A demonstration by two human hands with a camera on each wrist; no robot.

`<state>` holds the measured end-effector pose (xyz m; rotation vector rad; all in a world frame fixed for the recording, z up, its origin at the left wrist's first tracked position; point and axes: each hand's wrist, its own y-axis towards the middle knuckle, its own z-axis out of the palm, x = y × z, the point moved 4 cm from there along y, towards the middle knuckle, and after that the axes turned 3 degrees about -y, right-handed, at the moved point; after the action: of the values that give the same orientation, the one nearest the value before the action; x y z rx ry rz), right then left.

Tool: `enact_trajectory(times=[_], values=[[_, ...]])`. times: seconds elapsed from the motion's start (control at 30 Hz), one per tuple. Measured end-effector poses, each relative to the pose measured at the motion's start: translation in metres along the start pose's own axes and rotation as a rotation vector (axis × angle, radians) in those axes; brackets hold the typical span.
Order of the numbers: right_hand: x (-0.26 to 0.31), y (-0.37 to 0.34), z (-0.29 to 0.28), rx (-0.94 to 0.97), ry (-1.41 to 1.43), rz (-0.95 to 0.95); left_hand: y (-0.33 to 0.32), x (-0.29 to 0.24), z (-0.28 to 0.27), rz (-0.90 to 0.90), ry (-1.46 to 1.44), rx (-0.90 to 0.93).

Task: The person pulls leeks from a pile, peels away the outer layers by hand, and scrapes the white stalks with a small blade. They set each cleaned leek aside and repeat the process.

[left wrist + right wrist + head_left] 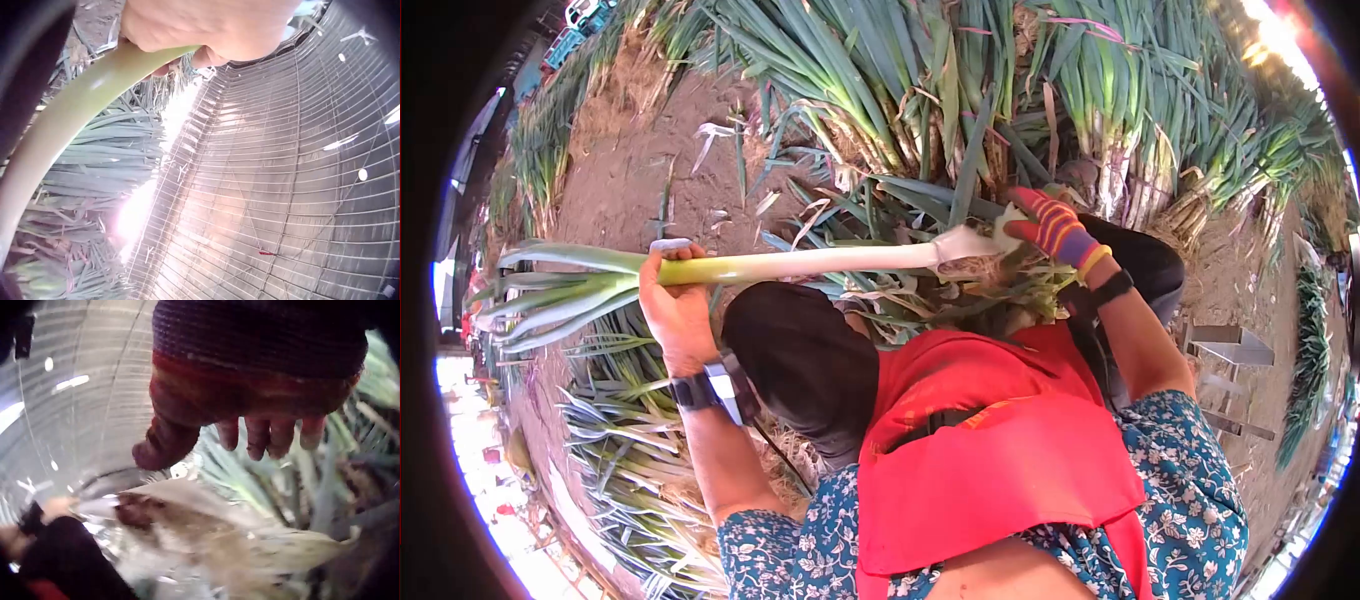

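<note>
A long leek (pixel 820 262) lies level across the head view, its green leaves fanned to the left and its white shank towards the right. My bare left hand (pixel 675 310) grips it where the green meets the white. At the root end, a loosened pale outer skin (pixel 965 243) flares away from the shank. Close to that skin is my right hand (pixel 1055 232), in a striped glove with bare fingertips. In the right wrist view its fingers (pixel 255 440) extend downward with the thumb apart, above the blurred, dangling skin (pixel 300 547).
Leek trimmings (pixel 900 300) lie in a heap between the knees. Upright bundles of leeks (pixel 1115 120) stand ahead, and more leeks (pixel 635 450) lie at the left. A metal stand (pixel 1235 345) is on the soil to the right.
</note>
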<state>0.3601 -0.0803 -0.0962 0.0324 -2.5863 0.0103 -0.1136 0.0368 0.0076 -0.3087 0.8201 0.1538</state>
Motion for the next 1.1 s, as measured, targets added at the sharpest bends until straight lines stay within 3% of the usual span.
enact_trajectory(times=[0.03, 0.1, 0.13, 0.17, 0.2, 0.27, 0.33, 0.4, 0.43, 0.53, 0.57, 0.73, 0.8, 0.87, 0.93, 1.0, 1.03, 1.07, 1.1], values=[[0.031, 0.003, -0.008, -0.156, 0.242, -0.240, 0.009, -0.003, -0.005, -0.014, -0.016, -0.045], [0.100, 0.002, -0.017, -0.244, 0.184, -0.382, 0.019, -0.001, -0.004, -0.020, -0.026, -0.042], [0.098, 0.008, 0.006, -0.250, 0.181, -0.387, 0.024, 0.003, -0.004, -0.036, -0.038, -0.041], [0.076, 0.021, 0.049, -0.104, 0.661, -0.184, 0.031, 0.009, -0.003, -0.046, -0.049, 0.031], [0.089, 0.029, 0.063, 0.062, 1.130, 0.036, 0.027, 0.019, 0.007, -0.030, -0.152, 0.041], [0.127, 0.035, 0.037, 0.187, 0.809, 0.118, 0.018, 0.044, 0.025, -0.162, -0.254, 0.105], [0.137, 0.042, 0.060, 0.152, 0.960, 0.039, 0.022, 0.055, 0.030, -0.194, -0.291, 0.135], [0.148, 0.040, 0.056, 0.049, 0.957, -0.266, 0.035, 0.058, 0.011, -0.143, -0.278, 0.055], [0.142, 0.041, 0.053, 0.049, 0.956, -0.265, 0.041, 0.063, 0.000, -0.179, -0.225, 0.024], [0.106, 0.035, 0.053, 0.169, -0.098, -0.116, 0.033, 0.077, 0.000, -0.243, -0.072, -0.155], [0.096, 0.030, 0.061, 0.044, -0.083, -0.153, 0.027, 0.079, 0.000, -0.244, 0.010, -0.164], [0.052, 0.027, 0.115, 0.040, -0.159, -0.179, 0.020, 0.074, 0.001, -0.153, 0.134, -0.133], [0.012, 0.017, 0.130, 0.180, -0.250, -0.023, 0.021, 0.067, 0.000, -0.108, 0.096, -0.128], [-0.036, -0.021, 0.129, 0.181, -0.658, 0.090, 0.022, 0.054, -0.002, -0.008, 0.167, -0.126], [-0.104, -0.045, 0.124, -0.081, -0.273, -0.026, 0.022, 0.039, -0.009, 0.006, 0.164, -0.112], [-0.115, -0.042, 0.086, 0.039, -0.351, 0.503, 0.025, 0.029, -0.017, 0.029, 0.046, -0.149], [-0.128, -0.040, 0.081, -0.001, -0.404, 0.492, 0.034, 0.030, -0.034, -0.006, -0.015, -0.128], [-0.136, -0.032, 0.082, -0.042, -0.446, 0.466, 0.021, 0.021, -0.030, 0.174, 0.484, 0.015], [-0.125, -0.024, 0.073, 0.036, -0.364, 0.588, 0.001, 0.011, -0.023, 0.367, 1.004, 0.120]])
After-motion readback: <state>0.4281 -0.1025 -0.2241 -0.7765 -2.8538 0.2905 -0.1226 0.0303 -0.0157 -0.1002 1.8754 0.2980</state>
